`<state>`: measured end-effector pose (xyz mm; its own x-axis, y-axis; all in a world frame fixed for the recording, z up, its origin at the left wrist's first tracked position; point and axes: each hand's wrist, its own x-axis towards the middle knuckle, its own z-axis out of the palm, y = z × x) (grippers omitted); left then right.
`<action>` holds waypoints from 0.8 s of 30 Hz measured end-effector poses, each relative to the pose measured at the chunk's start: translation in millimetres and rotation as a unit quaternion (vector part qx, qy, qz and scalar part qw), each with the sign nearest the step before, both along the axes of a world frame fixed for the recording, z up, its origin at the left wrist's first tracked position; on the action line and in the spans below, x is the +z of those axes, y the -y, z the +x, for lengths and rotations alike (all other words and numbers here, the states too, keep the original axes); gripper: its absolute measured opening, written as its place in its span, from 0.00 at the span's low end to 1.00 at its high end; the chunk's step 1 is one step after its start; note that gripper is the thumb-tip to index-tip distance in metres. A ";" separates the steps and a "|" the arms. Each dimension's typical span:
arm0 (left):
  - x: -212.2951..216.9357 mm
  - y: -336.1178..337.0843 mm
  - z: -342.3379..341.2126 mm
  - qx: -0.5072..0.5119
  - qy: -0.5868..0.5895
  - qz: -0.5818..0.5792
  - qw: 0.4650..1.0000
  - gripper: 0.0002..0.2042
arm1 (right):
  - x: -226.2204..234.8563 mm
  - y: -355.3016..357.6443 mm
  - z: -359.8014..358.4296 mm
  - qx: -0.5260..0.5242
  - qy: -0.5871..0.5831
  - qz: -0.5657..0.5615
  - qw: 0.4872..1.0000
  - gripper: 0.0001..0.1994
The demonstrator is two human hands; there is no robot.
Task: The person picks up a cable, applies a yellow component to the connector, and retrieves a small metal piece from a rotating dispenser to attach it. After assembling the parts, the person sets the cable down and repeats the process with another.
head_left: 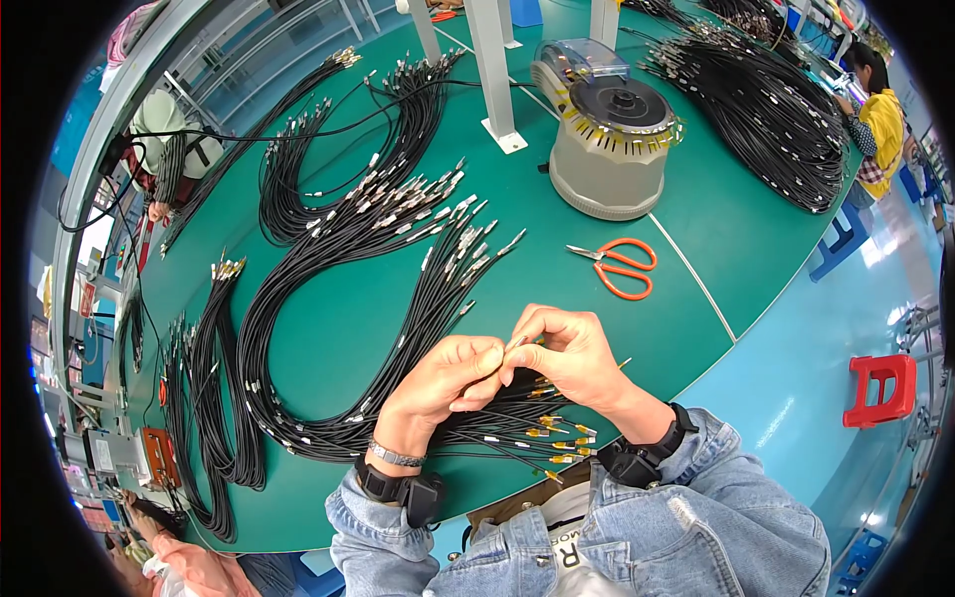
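Observation:
My left hand (450, 376) and my right hand (569, 360) meet over the near part of the table, thumbs and forefingers pinched together. Between the fingertips is a small, thin, dark piece (516, 343), mostly hidden, so its kind cannot be made out. Under and beside my hands lies a bundle of black cables (477, 426), its ends tipped with yellow and metal connectors (565, 444). The bundle curves away to the left in a wide loop. Beyond my right hand, orange-handled scissors (625, 269) lie with their blades pointing left.
A grey round machine (609, 169) with a ring of yellow tabs stands on the green table (567, 328). More black cable bundles (761, 109) lie far right and left. A white metal post (491, 80) rises behind. A red stool (880, 391) stands at right; co-workers sit around.

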<state>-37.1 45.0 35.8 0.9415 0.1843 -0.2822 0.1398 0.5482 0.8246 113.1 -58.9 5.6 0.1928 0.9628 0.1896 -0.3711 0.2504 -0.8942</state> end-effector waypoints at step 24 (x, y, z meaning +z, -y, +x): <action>-10.9 30.4 22.1 0.242 0.034 0.737 0.630 0.04 | 8.2 8.9 7.2 -0.105 0.101 -0.141 0.979 0.09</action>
